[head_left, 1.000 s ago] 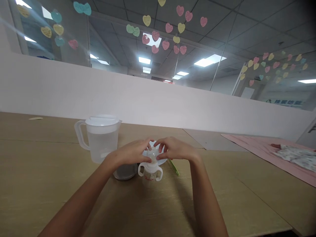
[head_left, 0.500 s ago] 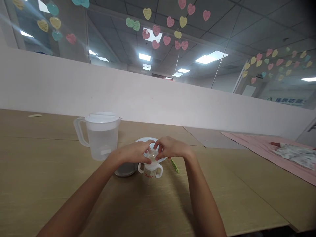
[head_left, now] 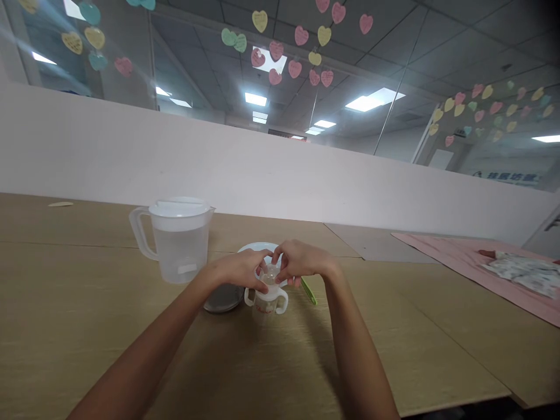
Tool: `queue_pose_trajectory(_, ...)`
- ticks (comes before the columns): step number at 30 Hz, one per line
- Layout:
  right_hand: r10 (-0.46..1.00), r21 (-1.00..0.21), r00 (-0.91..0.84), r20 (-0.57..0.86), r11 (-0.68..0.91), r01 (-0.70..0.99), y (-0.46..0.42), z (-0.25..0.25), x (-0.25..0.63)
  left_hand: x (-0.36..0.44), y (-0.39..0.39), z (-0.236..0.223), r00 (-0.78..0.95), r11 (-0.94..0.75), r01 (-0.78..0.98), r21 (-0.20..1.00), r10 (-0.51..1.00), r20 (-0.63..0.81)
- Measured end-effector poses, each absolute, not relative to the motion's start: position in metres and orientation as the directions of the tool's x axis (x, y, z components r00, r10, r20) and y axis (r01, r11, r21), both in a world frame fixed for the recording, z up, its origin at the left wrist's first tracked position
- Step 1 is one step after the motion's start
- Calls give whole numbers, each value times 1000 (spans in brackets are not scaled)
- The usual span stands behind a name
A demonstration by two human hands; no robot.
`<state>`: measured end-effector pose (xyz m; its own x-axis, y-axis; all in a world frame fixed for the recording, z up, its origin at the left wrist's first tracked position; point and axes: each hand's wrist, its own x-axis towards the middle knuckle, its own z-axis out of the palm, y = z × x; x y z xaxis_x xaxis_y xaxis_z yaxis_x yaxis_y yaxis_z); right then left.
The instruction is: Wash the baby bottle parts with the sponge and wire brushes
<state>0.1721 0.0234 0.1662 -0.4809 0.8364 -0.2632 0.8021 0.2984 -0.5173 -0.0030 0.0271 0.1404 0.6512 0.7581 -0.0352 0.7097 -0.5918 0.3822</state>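
A small clear baby bottle (head_left: 266, 303) with two white side handles stands on the wooden table (head_left: 87, 303). Both hands sit on its top. My left hand (head_left: 236, 269) curls over the left side of the clear cap (head_left: 271, 273), fingers bent and pressed on it. My right hand (head_left: 301, 261) pinches the same cap from the right with thumb and fingertips. The bottle's body shows below the hands; most of the cap is hidden by the fingers.
A clear lidded water jug (head_left: 177, 239) stands left of the bottle. A white plate (head_left: 256, 248) lies behind the hands, a dark round lid (head_left: 223, 300) at the left, a green utensil (head_left: 308, 291) at the right. A pink cloth (head_left: 472, 262) with patterned fabric lies far right.
Both hands have closed in tighter on the bottle's cap and sunk slightly. The view has shifted a little; the bottle stays in place.
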Motion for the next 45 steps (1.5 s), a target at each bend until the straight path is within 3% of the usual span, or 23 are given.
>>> queue_pose_trajectory(16, 821, -555, -502, -273, 291, 779, 27, 165, 173, 0, 31, 134, 653, -600, 715, 359, 757, -37)
queue_pose_trajectory(21, 827, -540, -488, -280, 285, 792, 27, 163, 173, 0, 32, 132, 665, -598, 694, 400, 746, -39)
queue_pose_trajectory(27, 827, -548, -491, -273, 285, 786, 23, 165, 177, -2, 26, 136, 671, -618, 707, 344, 740, -50)
queue_pose_trajectory(36, 878, -569, -463, -121, 321, 757, 20, 169, 201, -32, 29, 146, 591, -540, 781, 315, 802, -91)
queue_pose_trajectory(45, 864, -535, -489, -115, 361, 764, 18, 168, 183, -11, 30, 137, 676, -615, 697, 370, 735, -54)
